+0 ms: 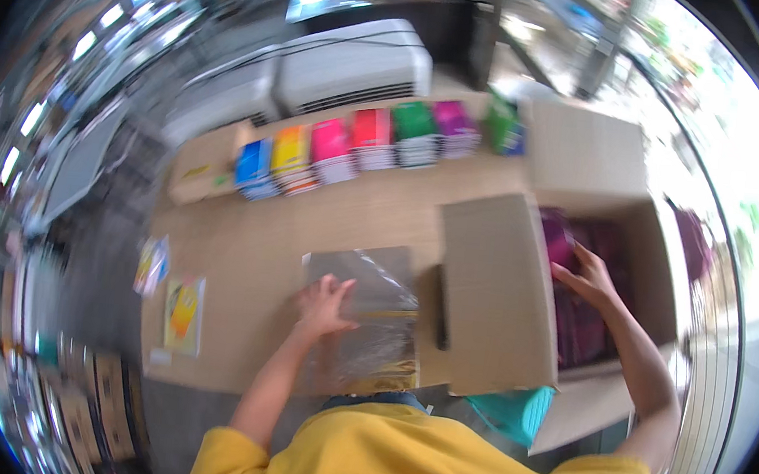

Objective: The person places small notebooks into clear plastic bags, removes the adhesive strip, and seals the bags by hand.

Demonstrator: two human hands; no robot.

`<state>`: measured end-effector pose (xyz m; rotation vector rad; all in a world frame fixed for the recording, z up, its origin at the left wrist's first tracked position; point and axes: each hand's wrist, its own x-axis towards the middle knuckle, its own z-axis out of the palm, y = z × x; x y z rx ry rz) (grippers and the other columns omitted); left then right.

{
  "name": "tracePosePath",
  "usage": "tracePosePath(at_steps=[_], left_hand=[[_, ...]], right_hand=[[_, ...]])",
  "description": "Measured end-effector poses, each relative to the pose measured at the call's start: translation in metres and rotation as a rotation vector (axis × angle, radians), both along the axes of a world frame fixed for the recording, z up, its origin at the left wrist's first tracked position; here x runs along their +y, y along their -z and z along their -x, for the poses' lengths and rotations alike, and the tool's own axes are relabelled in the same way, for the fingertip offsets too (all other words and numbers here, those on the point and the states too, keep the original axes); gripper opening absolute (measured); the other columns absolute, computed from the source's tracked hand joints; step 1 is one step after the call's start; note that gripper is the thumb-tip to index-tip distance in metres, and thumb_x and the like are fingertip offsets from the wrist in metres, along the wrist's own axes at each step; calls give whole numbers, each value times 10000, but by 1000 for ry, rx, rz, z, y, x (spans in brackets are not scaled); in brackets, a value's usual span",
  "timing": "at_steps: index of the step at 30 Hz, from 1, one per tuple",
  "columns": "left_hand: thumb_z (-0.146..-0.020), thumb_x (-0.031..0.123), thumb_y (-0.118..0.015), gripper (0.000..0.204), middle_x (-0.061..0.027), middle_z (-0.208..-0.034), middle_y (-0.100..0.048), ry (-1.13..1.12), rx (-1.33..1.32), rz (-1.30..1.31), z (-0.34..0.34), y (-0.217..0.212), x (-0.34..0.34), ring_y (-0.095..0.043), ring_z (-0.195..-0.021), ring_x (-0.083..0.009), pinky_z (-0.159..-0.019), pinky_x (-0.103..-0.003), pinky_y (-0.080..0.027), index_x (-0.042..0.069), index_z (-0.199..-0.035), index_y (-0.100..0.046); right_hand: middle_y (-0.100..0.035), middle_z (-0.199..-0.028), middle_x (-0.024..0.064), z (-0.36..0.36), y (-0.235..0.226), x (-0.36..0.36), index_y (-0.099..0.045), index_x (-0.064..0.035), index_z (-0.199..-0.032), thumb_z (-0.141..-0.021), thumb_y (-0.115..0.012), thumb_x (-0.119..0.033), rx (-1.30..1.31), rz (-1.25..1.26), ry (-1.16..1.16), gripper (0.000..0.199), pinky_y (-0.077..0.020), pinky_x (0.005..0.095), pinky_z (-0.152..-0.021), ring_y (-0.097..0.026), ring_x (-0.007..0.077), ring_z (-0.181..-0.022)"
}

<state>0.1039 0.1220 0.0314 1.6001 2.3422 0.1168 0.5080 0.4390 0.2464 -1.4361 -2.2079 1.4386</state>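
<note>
Head view: left hand (326, 308) loose; right hand (592, 279), grip unclear, at half-hidden purple item (556, 236)

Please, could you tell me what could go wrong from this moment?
1. The shiny plastic under the left hand lies close to the near edge of the table, so it might slide off.
2. The right hand is inside the open carton; bumping its left flap could push the black item beside it.
3. The book stacks stand close together, so one knock might disturb several.
</note>
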Motion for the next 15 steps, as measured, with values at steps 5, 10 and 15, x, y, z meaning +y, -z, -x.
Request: tracePosePath(at_steps=[5,10,15], left_hand=[[-625,557,-837,951,-128,-1401,-356,-92,3,64,1,-20,-3,-362,-1323,-395,-1077,-667,-270,380,-1459,-415],[-696,555,-796,806,-102,-1357,-420,-51,-131,36,25,-15,-6,-410,-1307,-344,-1066,-694,-270,379,-1421,-489],[-758,485,-786,694,-100,-1299,-523,7,-230,-32,52,-7,-14,-519,-1229,-287,-1033,-596,-379,318,-1383,-533]], right_hand=[[-673,-1056,171,-12,12,37,-639,-6,-1248,-871,-703,-259,47,-727,-178,459,-502,401,-885,-638,303,-1007],[-642,-960,32,14,-73,40,-670,-43,-1219,-943,-649,-181,207,-886,110,310,-452,276,-675,-583,114,-804],[-646,-961,73,207,-160,-87,-679,-70,-1186,-818,-692,-12,211,-945,-471,373,-481,299,-660,-601,175,-778]])
